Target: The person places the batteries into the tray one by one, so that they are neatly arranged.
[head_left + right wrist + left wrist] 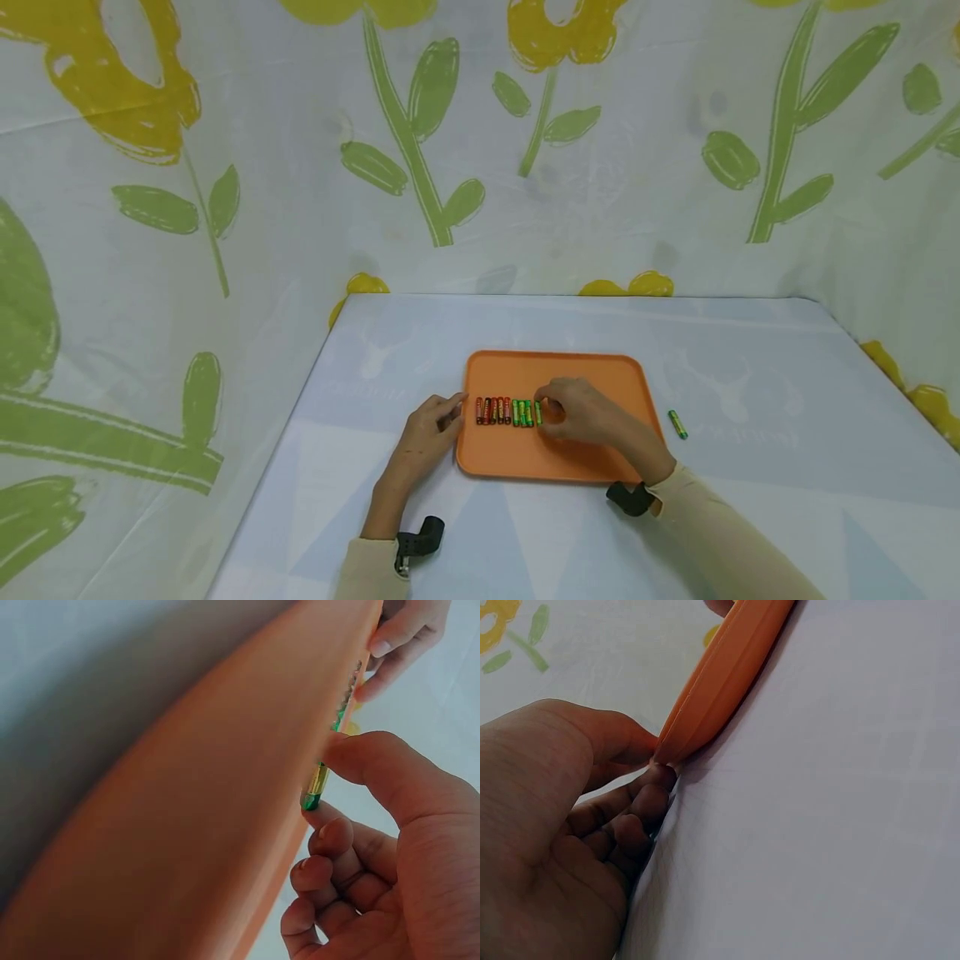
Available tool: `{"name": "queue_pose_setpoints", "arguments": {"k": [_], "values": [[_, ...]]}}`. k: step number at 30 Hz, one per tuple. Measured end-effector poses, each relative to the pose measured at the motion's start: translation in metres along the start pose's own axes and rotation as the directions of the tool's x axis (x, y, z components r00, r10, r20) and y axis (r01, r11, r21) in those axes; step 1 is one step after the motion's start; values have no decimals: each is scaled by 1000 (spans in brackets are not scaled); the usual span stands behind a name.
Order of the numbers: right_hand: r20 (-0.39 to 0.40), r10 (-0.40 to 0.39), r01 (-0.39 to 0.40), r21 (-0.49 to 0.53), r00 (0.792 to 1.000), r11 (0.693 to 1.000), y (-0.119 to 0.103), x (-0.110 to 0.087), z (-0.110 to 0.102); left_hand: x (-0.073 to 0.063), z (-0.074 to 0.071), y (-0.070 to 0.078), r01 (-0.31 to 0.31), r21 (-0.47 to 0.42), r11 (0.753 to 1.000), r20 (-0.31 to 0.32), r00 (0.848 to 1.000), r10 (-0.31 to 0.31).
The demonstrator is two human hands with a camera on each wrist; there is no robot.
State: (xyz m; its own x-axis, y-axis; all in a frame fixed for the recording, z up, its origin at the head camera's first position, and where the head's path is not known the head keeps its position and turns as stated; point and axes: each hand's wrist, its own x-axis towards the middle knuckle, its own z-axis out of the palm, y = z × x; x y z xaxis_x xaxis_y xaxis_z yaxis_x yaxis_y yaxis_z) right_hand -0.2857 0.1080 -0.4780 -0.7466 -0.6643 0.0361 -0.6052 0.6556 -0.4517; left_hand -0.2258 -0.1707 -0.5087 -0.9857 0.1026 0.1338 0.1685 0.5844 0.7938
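Note:
An orange tray [555, 367] lies on the table. My left hand [427, 435] pinches its left rim, thumb above and fingers below, as the left wrist view shows at the tray's edge [712, 690]. On the tray, several red batteries [493, 410] stand side by side in a row, followed on the right by several green batteries [522, 413]. At the right end of that row my right hand [588, 412] holds a green battery [317, 784] between thumb and index finger. The other fingers of that hand are loosely curled beneath, in the right wrist view.
One loose green battery [677, 424] lies on the patterned tablecloth [750, 500], right of the tray. A curtain [637, 183] printed with flowers hangs behind and at the sides. Black straps with cameras [422, 537] sit on both wrists.

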Motion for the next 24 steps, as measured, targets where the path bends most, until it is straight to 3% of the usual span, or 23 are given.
{"name": "queue_pose_setpoints", "arguments": {"k": [12, 24], "values": [[-20, 0, 0, 12, 1000, 1000, 2, -2, 2, 1, 2, -1, -10, 0, 1000, 5, 1000, 10], [-10, 49, -48, 28, 999, 998, -2, -13, -12, 0, 0, -1, -6, -31, 999, 9, 1000, 6]]}}
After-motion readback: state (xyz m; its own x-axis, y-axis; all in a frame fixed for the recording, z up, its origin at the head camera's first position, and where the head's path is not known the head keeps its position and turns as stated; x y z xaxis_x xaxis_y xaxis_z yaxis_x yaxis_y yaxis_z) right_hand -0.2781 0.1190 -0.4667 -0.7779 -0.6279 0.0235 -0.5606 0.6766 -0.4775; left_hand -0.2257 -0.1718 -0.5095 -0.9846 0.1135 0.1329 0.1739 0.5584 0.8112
